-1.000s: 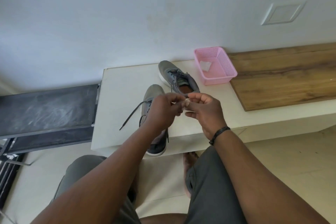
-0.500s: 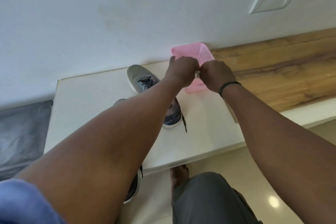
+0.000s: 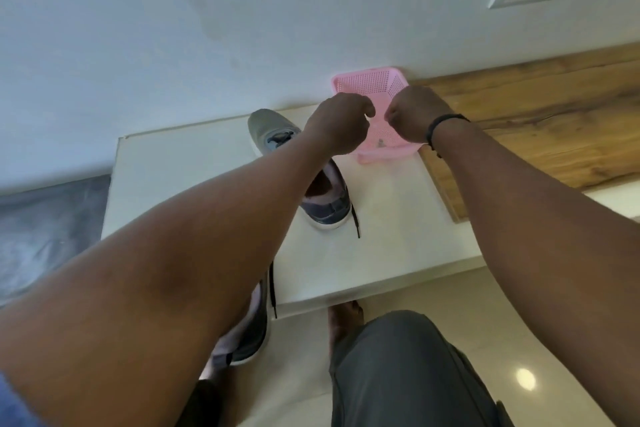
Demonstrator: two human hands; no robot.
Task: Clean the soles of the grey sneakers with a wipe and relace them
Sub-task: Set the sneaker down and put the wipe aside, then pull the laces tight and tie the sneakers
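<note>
Both hands hang over the pink basket (image 3: 375, 83), which sits against the wall at the far edge of the white bench (image 3: 391, 218). The left hand (image 3: 341, 126) and the right hand (image 3: 414, 114) have their fingers curled under, knuckles up, close together but not touching; whether either pinches anything I cannot tell, since the fingertips are hidden. A small greyish scrap lies on the basket floor, too small to name.

The far sneaker (image 3: 277, 135) stands just left of the basket, upright, toe to the wall, its lace (image 3: 355, 222) trailing loose off the heel. The near sneaker (image 3: 249, 329) hangs partly off the bench's front edge, well short of the basket, mostly behind the left forearm.

I'd judge the shoes light, with a soft upper that gives and a firmer rubber sole. The heel or midsole looks the best place to hold. The lace is limp and thin, so its tip needs a fingertip pinch.
</note>
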